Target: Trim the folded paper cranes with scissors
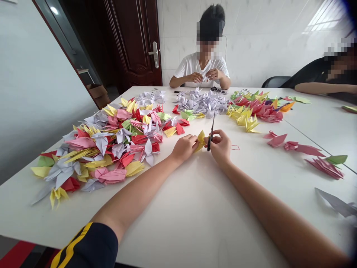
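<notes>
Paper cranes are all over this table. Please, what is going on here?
A person holds a folded piece of yellow paper in their left hand and black scissors in their right hand, above a white table. Heaps of origami paper cranes in many colours lie around them. Across the table, a co-worker has both hands raised together, and another person rests an arm on the table at the right.

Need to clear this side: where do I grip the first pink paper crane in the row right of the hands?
Pinch the crane mid-body from above: it lies low on the white table, and the centre folds look stiffer than its thin tips.
</notes>
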Demonstrator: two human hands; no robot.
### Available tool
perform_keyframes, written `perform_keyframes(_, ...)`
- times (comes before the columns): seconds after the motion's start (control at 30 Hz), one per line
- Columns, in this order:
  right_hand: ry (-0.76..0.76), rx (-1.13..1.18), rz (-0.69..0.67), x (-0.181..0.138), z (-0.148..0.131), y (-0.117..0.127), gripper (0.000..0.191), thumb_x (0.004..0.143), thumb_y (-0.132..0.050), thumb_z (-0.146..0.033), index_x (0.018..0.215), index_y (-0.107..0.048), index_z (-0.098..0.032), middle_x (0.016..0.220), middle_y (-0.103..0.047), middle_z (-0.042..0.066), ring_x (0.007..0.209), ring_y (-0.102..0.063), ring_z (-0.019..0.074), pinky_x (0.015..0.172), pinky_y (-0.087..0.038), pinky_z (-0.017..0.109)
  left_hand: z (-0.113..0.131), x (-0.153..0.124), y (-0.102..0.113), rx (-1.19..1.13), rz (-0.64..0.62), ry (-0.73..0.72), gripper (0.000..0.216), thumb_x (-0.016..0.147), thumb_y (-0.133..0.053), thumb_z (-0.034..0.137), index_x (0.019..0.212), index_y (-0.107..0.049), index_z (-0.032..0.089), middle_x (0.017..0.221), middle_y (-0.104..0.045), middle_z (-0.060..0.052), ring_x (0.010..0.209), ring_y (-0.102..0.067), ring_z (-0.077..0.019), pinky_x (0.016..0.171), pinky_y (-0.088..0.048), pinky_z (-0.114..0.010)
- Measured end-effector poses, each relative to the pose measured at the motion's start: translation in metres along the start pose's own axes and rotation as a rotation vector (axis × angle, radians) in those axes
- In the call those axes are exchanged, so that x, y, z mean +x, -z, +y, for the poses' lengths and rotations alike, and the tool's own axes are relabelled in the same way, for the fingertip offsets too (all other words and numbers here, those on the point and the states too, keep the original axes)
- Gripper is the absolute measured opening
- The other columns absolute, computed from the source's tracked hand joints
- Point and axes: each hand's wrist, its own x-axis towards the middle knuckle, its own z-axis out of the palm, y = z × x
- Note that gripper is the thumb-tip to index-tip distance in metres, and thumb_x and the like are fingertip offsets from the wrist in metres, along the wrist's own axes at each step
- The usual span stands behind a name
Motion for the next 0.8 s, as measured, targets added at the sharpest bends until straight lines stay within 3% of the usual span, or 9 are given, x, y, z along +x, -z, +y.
perform_keyframes(0.23, 0.02, -0.036, 0.008, 0.002, 0.003, 0.0, 0.023, 0.068, -0.07, -0.031, 0.086, -0.058, -0.024, 0.061, -0.065, -0.003, 0.051, -0.058, 0.0164, 0.052, -0.045, 0.027, 0.001, 0.001, 0.002, -0.09, -0.024, 0.078, 0.011, 0.093, -0.058, 0.022, 0.083, -0.061, 0.018, 0.082, -0.068, -0.004, 0.075, -0.062, -0.0163, 0.068, -0.043, -0.027)
perform_keyframes(0.5, 0.197, -0.072, -0.004, 0.006, 0.01, -0.002, 0.024, 0.068, -0.066, -0.025, 0.092, -0.062, -0.023, 0.067, -0.061, -0.003, 0.06, -0.055, 0.0146, 0.056, -0.042, 0.026, -0.001, 0.002, 0.005, -0.209, 0.028, 0.159, 0.015, 0.093, -0.058, 0.024, 0.078, -0.057, 0.018, 0.077, -0.066, -0.002, 0.07, -0.06, -0.0161, 0.065, -0.04, -0.027)
perform_keyframes(0.8, 0.054, 0.252, -0.049, 0.013, 0.01, 0.0, 0.032, 0.061, -0.072, -0.027, 0.09, -0.058, -0.024, 0.07, -0.065, -0.003, 0.062, -0.061, 0.0158, 0.055, -0.045, 0.027, -0.006, 0.003, 0.002, -0.38, 0.068, 0.2, 0.02, 0.093, -0.055, 0.031, 0.077, -0.051, 0.02, 0.074, -0.063, 0.0, 0.068, -0.057, -0.0139, 0.064, -0.04, -0.026)
